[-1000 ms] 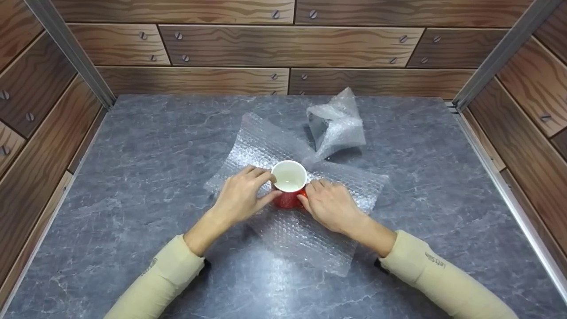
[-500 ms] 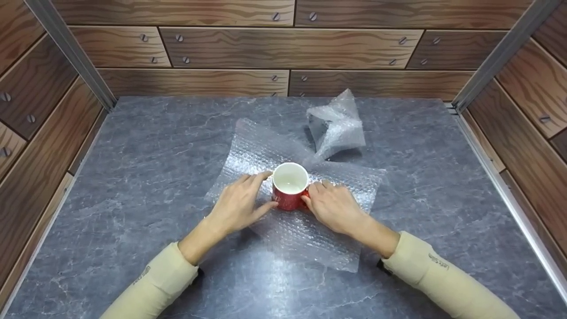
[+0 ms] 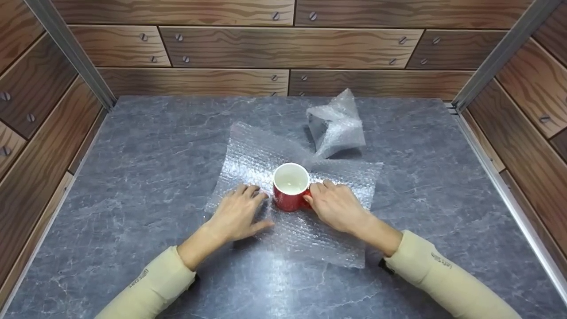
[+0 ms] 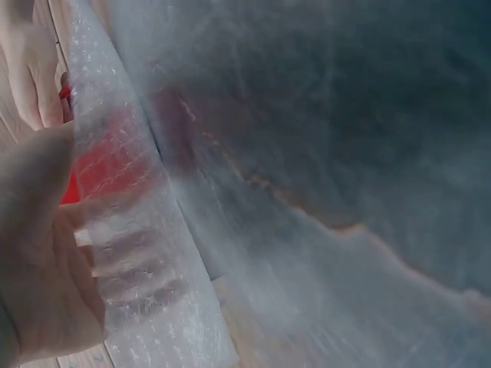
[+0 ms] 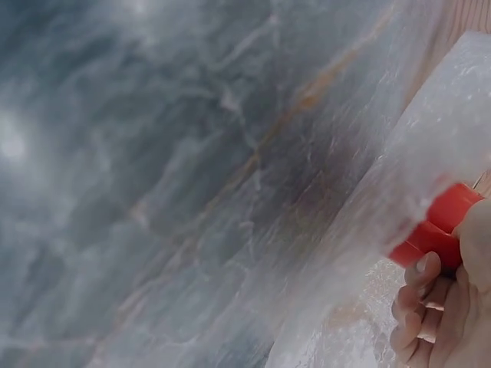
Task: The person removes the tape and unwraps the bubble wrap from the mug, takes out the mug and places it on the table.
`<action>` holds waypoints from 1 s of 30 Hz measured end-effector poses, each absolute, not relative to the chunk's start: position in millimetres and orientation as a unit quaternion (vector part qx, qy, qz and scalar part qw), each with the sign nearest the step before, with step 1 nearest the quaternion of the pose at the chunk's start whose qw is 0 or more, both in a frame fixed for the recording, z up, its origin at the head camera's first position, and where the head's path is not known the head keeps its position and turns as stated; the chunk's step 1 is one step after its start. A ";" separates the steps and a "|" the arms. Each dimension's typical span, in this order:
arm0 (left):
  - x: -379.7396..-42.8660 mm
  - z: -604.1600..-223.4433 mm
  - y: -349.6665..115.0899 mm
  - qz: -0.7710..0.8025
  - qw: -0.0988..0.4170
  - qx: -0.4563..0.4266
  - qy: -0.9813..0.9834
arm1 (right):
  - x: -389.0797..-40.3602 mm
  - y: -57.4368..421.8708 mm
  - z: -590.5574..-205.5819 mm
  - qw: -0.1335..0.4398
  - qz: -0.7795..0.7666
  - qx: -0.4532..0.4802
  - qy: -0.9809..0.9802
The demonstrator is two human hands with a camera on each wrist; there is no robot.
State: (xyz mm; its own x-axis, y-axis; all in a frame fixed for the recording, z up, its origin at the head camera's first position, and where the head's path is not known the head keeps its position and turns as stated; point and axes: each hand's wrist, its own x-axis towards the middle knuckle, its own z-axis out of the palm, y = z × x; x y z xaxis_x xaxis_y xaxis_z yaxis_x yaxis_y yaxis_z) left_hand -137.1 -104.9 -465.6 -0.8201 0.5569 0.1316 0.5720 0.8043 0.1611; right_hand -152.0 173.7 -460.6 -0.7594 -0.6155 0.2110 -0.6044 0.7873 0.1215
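Note:
A red mug [image 3: 288, 199] with a white inside stands upright on a spread sheet of bubble wrap [image 3: 319, 248]. My right hand [image 3: 339, 208] grips its handle, fingers curled; in the right wrist view the red handle [image 5: 449, 215] shows by the thumb. My left hand [image 3: 237, 215] is just left of the mug, apart from it, thumb and fingers spread. Through the clear wrap [image 4: 153, 253] in the left wrist view, fingers of my left hand [image 4: 46, 253] appear blurred, with the red mug [image 4: 115, 165] beyond.
Behind the mug, toward the right, sits a bundle of bubble wrap [image 3: 339, 126] folded around something I cannot make out. The grey marbled table [image 3: 146, 159] is enclosed by wood-patterned walls [image 3: 288, 44] and metal rails.
My left hand has let go of the mug and drawn back toward the left and downward. The wrap's corners have shifted slightly, turning the sheet. My right hand stays at the handle.

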 end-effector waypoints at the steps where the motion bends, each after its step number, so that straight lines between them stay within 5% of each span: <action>1: -136.7 -465.9 -104.9 -0.095 0.027 -0.296 -0.950 | -152.2 174.1 -460.6 0.123 -0.024 0.327 -0.937; 9: -133.7 -466.0 -104.3 -0.087 -0.040 -0.287 -0.953 | -152.3 178.0 -460.7 0.136 -0.028 0.335 -0.932; 30: -132.1 -467.5 -105.7 -0.082 -0.038 -0.289 -0.953 | -151.7 201.7 -463.7 0.168 -0.007 0.352 -0.921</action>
